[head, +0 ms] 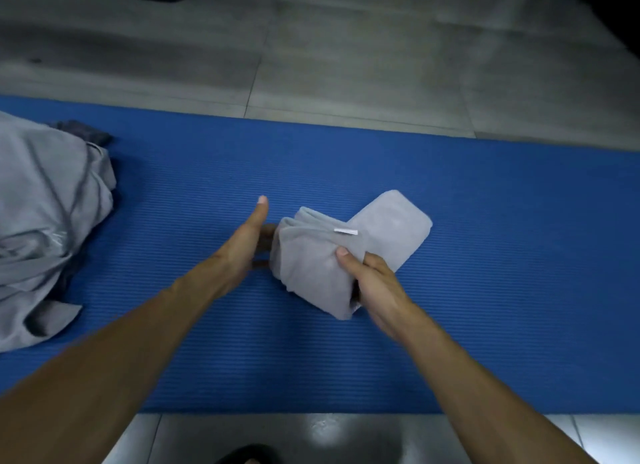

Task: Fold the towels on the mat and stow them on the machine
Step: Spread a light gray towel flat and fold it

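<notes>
A small light grey towel [311,266], folded into a thick bundle with a white tag, lies near the middle of the blue mat [485,290]. My right hand [374,283] grips its near right edge, thumb on top and fingers under the fold. My left hand [242,248] is open with the thumb raised, and its straight fingers touch the bundle's left side, partly hidden behind the cloth. One flap of the towel sticks out flat to the upper right. The machine is not in view.
A heap of unfolded grey towels [45,221] with a dark cloth [86,132] behind it sits on the mat's left end. Grey floor tiles [346,65] lie beyond the mat. A dark shoe tip [249,455] shows at the bottom edge.
</notes>
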The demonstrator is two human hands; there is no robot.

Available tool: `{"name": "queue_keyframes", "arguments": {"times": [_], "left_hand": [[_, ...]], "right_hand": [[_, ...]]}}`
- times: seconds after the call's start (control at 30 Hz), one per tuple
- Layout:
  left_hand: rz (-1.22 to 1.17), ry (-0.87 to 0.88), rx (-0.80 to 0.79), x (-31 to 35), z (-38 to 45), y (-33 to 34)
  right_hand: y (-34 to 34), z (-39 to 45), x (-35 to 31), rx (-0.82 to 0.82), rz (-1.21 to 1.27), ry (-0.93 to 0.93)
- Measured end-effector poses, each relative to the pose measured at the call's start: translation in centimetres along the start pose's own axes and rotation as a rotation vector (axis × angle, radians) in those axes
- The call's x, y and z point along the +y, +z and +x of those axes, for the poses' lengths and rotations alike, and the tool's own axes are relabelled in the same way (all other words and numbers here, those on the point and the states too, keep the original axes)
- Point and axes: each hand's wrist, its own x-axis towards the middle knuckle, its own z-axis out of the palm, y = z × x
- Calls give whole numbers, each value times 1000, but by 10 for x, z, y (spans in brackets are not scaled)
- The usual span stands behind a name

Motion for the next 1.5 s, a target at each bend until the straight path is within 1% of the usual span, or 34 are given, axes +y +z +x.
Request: {"name": "queue_keyframes", "arguments": {"times": [0.07,0.1,0.13,0.2,0.27,0.3,0.4,0.53,0.6,0.67,0.7,0.73,0.77,0.8,0.83,0.87,0.9,0.97,1.0,1.03,1.07,1.1,1.13,1.17,1.2,1.23,1.27,1.3,1.33,1.37,1.4,1.43,1.47,1.5], "left_hand": [[-151,68,-155,-3,0,15],[-163,87,-204,-5,-1,24],[-108,104,-228,-8,-2,32],[128,160,-231,-14,-4,39],[367,217,-233,-21,2,45],[435,234,-217,-25,4,47],[684,303,-71,-28,14,65],[1057,333,140,-24,27,89],[1227,328,213,-22,32,98],[1354,339,281,-20,36,100],[1381,404,332,-20,36,98],[1378,542,371,-20,35,96],[1366,746,376,-22,34,93],[1377,966,343,-28,34,92],[1415,1131,271,-35,34,89],[1456,1210,182,-44,34,87],[1492,1207,112,-53,35,84],[1545,1090,33,-65,38,81],[1565,1029,8,-68,41,80],[1582,980,-22,-69,42,79],[1593,953,-43,-69,43,78],[1601,937,-63,-68,45,77],[1610,926,-82,-69,46,75],[1614,921,-95,-70,46,73],[1601,920,-99,-72,44,72],[1575,921,-96,-74,42,72],[1550,920,-93,-75,41,72],[1537,914,-96,-75,41,72],[1541,911,-97,-75,41,73],[1556,908,-98,-75,42,73],[1576,901,-100,-75,44,72],[1588,896,-104,-75,45,73],[1594,898,-105,-75,46,73],[1596,907,-101,-75,48,73]], "right_hand": [[-10,1,-5,-1,199,31],[-15,1,-8,10,277,15],[-22,2,-11,37,331,-11],[-34,2,-16,106,367,-55],[-51,5,-17,171,298,-114],[-55,6,-18,206,261,-135],[-72,17,-17,350,179,-184],[-86,43,-19,438,94,-192],[-93,57,-20,488,11,-150],[-99,72,-19,559,-154,-73],[-101,77,-17,588,-223,-36],[-103,82,-16,610,-276,-10],[-103,84,-15,631,-321,-2],[-103,85,-14,645,-363,-6],[-102,84,-14,652,-380,-9],[-102,85,-13,655,-374,-20],[-103,85,-12,656,-352,-29],[-106,82,-10,689,-367,-79],[-107,79,-7,736,-480,-186],[-106,74,-7,763,-652,-358],[-104,69,-7,737,-847,-571],[-100,65,-6,599,-1019,-776],[-97,64,-5,353,-1169,-914],[-96,64,-3,83,-1308,-920],[-98,69,0,-132,-1444,-809],[-108,77,0,-226,-1573,-677],[-123,90,-2,-226,-1683,-549],[-141,101,-8,-185,-1759,-422],[-159,109,-14,-129,-1792,-307],[-176,113,-23,-64,-1822,-244],[-189,114,-30,14,-1862,-276],[-192,110,-35,92,-1893,-380],[-187,104,-37,134,-1885,-502],[-175,95,-36,117,-1827,-619]]}}
